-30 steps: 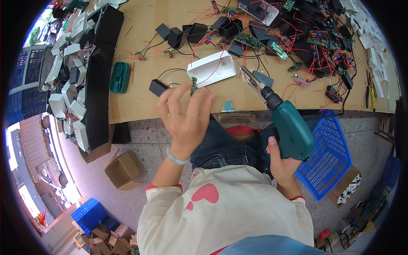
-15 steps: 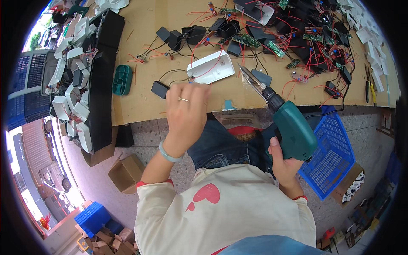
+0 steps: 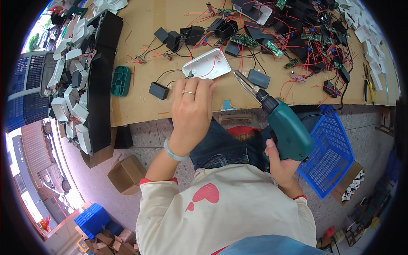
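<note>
My right hand [image 3: 282, 165] is wrapped round the grip of a green pistol-shaped soldering gun [image 3: 291, 129], its metal tip pointing away and to the left, near the right end of a white plastic housing [image 3: 219, 63]. Wires lie in that open, trough-like housing. At its near edge my left hand [image 3: 191, 110] hangs with fingers bent down and drawn together; whatever they pinch is hidden. A small black box [image 3: 158, 90], wired toward the housing, lies left of these fingers. Another black box [image 3: 259, 78] rests beside the soldering tip.
Heaped black boxes, green circuit boards [image 3: 273, 49] and red wires cover the table's far right. Yellow-handled pliers [image 3: 372, 89] lie near the right edge. A green tray [image 3: 121, 80] sits left, beside a black bin [image 3: 102, 85] with white housings. A blue basket [image 3: 327, 153] stands below the table.
My left hand has shifted a little right. The soldering gun has moved slightly left, uncovering more of the black box beside its tip. The white housing has slid slightly away and left.
</note>
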A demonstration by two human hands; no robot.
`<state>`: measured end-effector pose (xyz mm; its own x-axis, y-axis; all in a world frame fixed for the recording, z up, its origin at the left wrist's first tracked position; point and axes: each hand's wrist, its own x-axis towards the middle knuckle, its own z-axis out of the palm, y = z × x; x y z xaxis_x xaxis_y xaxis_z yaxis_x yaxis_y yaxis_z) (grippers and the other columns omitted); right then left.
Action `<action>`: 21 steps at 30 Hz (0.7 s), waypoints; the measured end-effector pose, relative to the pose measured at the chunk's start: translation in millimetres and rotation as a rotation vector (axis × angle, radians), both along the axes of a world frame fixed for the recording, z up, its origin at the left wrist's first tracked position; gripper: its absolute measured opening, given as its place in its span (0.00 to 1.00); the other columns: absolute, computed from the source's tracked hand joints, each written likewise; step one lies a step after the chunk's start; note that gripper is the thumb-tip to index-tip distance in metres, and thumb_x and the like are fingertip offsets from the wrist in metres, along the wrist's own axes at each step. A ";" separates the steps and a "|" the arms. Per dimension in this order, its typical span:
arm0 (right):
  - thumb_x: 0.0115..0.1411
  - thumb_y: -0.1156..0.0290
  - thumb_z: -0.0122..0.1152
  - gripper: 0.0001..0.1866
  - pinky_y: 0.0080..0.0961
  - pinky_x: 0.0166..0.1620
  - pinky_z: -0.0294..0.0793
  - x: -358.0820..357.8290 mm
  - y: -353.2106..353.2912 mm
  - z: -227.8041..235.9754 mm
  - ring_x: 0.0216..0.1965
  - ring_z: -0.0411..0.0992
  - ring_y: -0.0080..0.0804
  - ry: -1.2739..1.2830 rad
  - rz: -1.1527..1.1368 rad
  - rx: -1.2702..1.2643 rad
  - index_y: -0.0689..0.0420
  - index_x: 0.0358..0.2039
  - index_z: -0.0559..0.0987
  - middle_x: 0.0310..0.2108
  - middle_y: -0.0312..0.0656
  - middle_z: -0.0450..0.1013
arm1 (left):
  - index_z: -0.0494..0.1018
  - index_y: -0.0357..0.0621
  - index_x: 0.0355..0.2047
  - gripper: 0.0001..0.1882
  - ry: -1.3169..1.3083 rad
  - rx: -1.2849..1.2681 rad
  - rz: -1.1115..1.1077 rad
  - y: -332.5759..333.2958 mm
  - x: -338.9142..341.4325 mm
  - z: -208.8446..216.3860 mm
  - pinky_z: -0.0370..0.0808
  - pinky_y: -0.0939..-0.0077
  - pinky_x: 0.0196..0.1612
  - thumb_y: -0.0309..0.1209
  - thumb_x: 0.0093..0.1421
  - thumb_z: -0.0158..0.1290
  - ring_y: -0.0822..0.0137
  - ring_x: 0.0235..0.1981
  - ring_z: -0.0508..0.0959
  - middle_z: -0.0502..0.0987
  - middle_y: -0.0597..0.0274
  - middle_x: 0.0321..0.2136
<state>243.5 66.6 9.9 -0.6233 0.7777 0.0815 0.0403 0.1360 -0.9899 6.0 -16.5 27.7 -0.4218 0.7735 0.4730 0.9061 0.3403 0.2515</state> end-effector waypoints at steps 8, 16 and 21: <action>0.61 0.85 0.62 0.20 0.15 0.26 0.70 -4.5 2.4 1.0 0.24 0.70 0.17 -0.025 0.017 0.049 0.67 0.54 0.73 0.31 0.38 0.74 | 0.78 0.45 0.32 0.06 0.083 0.115 0.111 21.8 -9.6 -16.7 0.62 0.52 0.54 0.29 0.56 0.63 0.52 0.56 0.70 0.76 0.60 0.50; 0.62 0.83 0.63 0.19 0.14 0.28 0.69 -13.8 0.6 -9.6 0.25 0.69 0.16 -0.023 0.004 -0.011 0.66 0.53 0.75 0.32 0.34 0.75 | 0.81 0.50 0.32 0.05 0.105 0.186 0.207 27.2 0.4 -29.5 0.61 0.58 0.55 0.30 0.55 0.65 0.53 0.55 0.72 0.77 0.64 0.51; 0.62 0.80 0.64 0.17 0.15 0.28 0.69 -21.5 4.0 -17.2 0.26 0.69 0.16 -0.075 0.021 0.036 0.65 0.52 0.76 0.30 0.34 0.75 | 0.82 0.50 0.32 0.05 0.132 0.200 0.242 29.6 0.6 -36.5 0.60 0.58 0.55 0.30 0.54 0.65 0.54 0.54 0.72 0.77 0.64 0.50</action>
